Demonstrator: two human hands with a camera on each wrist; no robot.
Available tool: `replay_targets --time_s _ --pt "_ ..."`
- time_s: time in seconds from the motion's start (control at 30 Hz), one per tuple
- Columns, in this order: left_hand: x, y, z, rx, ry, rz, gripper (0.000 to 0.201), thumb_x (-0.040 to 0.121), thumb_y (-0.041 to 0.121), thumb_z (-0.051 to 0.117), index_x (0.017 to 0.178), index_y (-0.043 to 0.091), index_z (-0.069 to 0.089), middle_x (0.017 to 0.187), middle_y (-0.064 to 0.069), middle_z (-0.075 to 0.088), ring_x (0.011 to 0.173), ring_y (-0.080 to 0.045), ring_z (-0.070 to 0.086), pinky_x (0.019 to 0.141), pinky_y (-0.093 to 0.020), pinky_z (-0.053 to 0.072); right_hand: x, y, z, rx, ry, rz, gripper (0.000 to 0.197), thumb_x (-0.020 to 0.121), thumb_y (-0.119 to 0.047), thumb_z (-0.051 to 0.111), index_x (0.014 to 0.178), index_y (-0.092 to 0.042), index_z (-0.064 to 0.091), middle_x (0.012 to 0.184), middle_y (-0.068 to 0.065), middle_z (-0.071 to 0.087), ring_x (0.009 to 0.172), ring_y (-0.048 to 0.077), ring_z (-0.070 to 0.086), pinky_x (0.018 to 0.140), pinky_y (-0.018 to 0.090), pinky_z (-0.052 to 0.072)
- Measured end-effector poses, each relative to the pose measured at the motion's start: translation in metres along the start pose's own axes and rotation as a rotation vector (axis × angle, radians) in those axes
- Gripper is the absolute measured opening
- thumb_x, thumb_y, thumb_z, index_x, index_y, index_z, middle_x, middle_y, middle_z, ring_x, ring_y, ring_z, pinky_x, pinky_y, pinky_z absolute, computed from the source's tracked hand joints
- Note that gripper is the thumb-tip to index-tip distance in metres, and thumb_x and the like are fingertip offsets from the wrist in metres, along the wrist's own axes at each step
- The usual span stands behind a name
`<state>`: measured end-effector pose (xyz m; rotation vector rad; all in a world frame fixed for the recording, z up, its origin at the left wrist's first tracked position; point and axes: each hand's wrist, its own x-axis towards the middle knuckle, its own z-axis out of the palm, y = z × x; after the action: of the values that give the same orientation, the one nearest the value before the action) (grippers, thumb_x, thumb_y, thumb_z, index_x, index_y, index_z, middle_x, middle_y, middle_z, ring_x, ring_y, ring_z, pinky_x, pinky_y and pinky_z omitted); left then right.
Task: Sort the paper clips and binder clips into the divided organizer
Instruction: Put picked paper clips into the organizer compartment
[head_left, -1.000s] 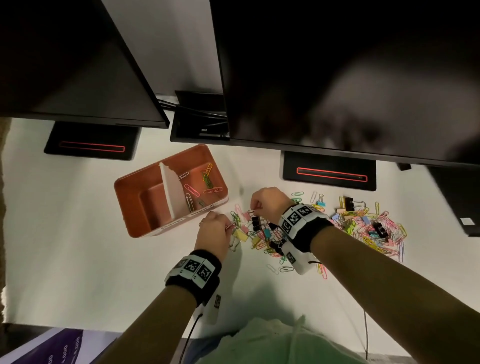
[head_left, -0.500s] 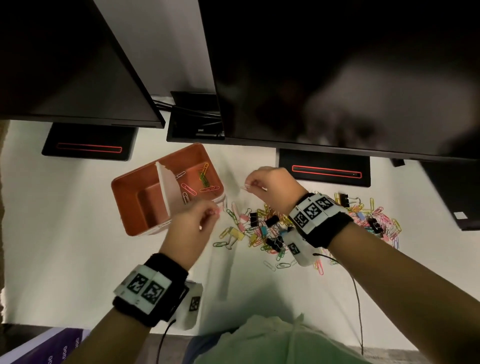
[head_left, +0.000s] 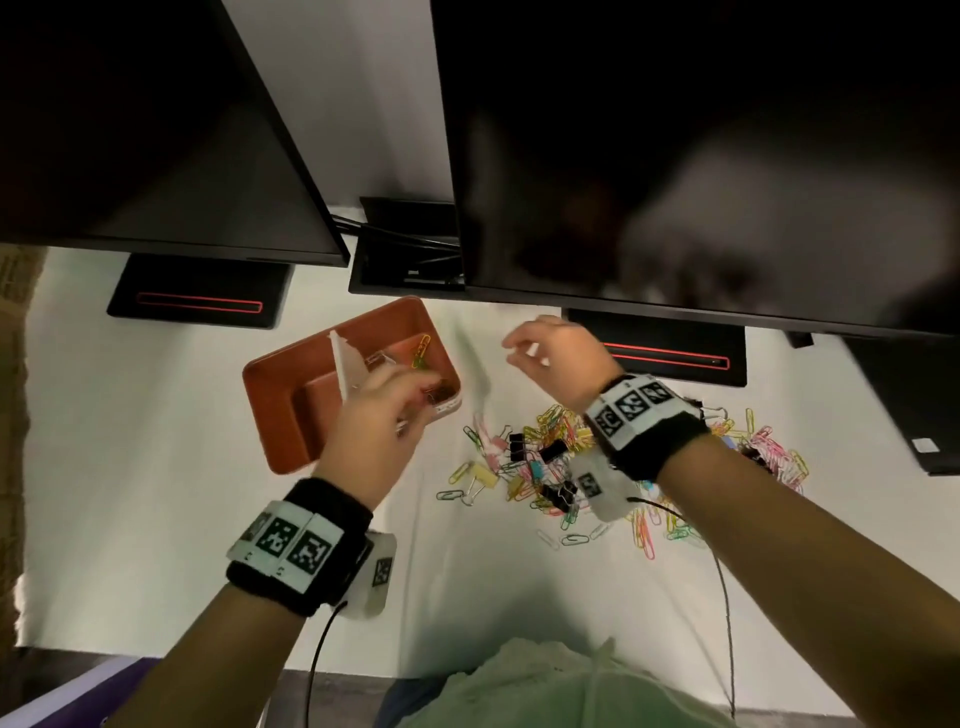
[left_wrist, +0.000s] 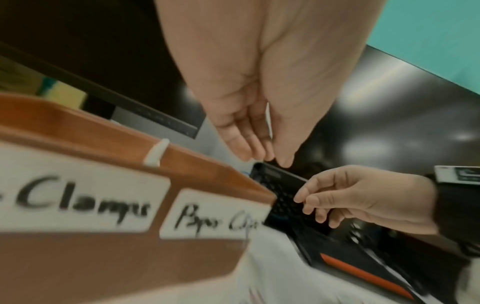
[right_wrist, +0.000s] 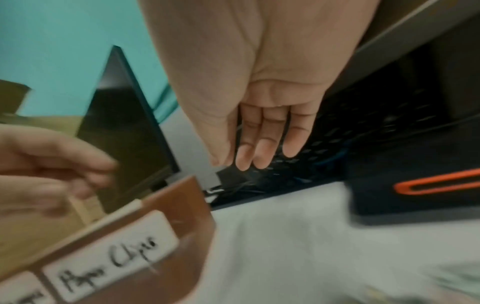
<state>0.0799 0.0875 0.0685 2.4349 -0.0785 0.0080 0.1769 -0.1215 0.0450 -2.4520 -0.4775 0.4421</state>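
Note:
An orange organizer (head_left: 278, 415) with a white divider (head_left: 345, 369) stands on the white table; its front labels read "Clamps" (left_wrist: 78, 203) and "Paper Clips" (right_wrist: 109, 257). Several colored paper clips (head_left: 422, 351) lie in its right compartment. My left hand (head_left: 410, 402) hovers over that compartment's near edge and pinches a thin silver paper clip (left_wrist: 269, 119) between thumb and fingers. Raised just right of the organizer, my right hand (head_left: 519, 351) has nearly straight fingers (right_wrist: 259, 152) and nothing visible in it. A pile of paper clips (head_left: 561, 426) with black binder clips (head_left: 517, 446) lies under my right wrist.
Two dark monitors (head_left: 675, 156) overhang the back of the table, on black stands with red lines (head_left: 670, 356). A cable tray (head_left: 405, 249) sits between them. More clips (head_left: 774, 452) spread to the right. A purple box (head_left: 62, 696) is at the bottom left.
Both hands rose from the pile and went toward the organizer. My left hand now hangs over the right compartment. The clip seen in my right hand earlier no longer shows.

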Motion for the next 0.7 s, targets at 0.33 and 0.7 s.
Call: replay_targets --time_s 0.33,0.7 --pt "-0.003 -0.029 0.094 0.16 -0.478 0.065 0.071 0.079 -0.016 0.046 0.14 0.017 0.033 0.153 0.003 0.021 0.141 -0.017 0.018 0.114 -0.025 0.011 -0.028 0.067 0.01 -0.161 -0.3 0.229 0.038 0.089 -0.019 0.057 0.126 -0.021 0.053 0.135 0.003 0.047 0.124 0.022 0.046 0.104 0.035 0.04" --pt "-0.012 -0.043 0.101 0.129 -0.276 0.033 0.019 0.076 0.002 0.068 0.094 0.005 0.069 0.095 -0.009 0.065 0.086 -0.026 0.06 0.082 -0.029 0.048 -0.029 0.06 0.024 -0.331 -0.432 -0.025 0.024 0.085 -0.025 0.063 0.108 -0.027 0.062 0.113 -0.004 0.056 0.108 0.019 0.047 0.096 0.037 0.04"
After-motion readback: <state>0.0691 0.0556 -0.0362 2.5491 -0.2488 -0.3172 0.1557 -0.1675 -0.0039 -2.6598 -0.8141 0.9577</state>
